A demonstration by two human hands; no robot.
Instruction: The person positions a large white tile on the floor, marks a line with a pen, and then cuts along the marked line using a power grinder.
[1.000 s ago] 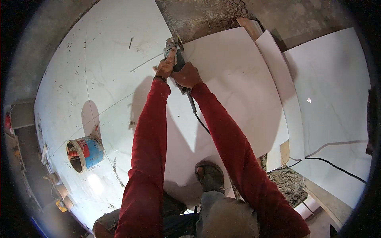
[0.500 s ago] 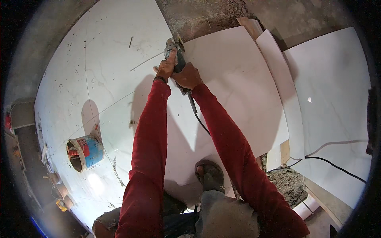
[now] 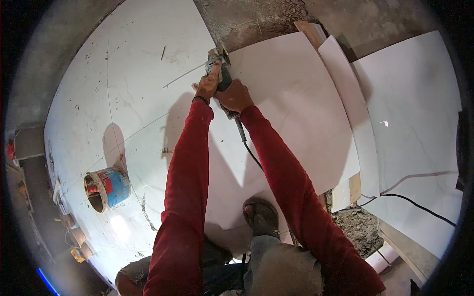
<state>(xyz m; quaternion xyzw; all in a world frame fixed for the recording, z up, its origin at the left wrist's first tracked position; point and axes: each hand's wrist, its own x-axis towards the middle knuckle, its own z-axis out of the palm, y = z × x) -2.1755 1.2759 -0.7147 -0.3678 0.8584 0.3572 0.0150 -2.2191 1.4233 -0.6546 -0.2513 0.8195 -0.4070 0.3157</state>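
Observation:
An angle grinder [image 3: 224, 76] with a grey metal head and dark body is gripped in both my hands at the far edge of the white tiles. My left hand [image 3: 207, 85] wraps round it near the head, thumb along the top. Behind it, my right hand [image 3: 236, 96] closes over the body. The grinder's disc side faces the edge of a white tile [image 3: 291, 93] to the right; the contact itself is too small to make out. From the rear of the tool a black cord [image 3: 252, 154] runs back under my right forearm.
A blue and red bucket [image 3: 116, 186] lies on its side on the left tiles [image 3: 138, 98]. Narrow tile strips [image 3: 348, 84] and another large tile [image 3: 414, 108] lie at right, with cord across it. Rubble [image 3: 363, 229] shows at lower right, bare ground [image 3: 252, 24] beyond the grinder. My sandalled foot [image 3: 260, 217] rests on the tile.
Both hands keep their grip on the angle grinder in nearly the same place. The whole view has shifted only very slightly.

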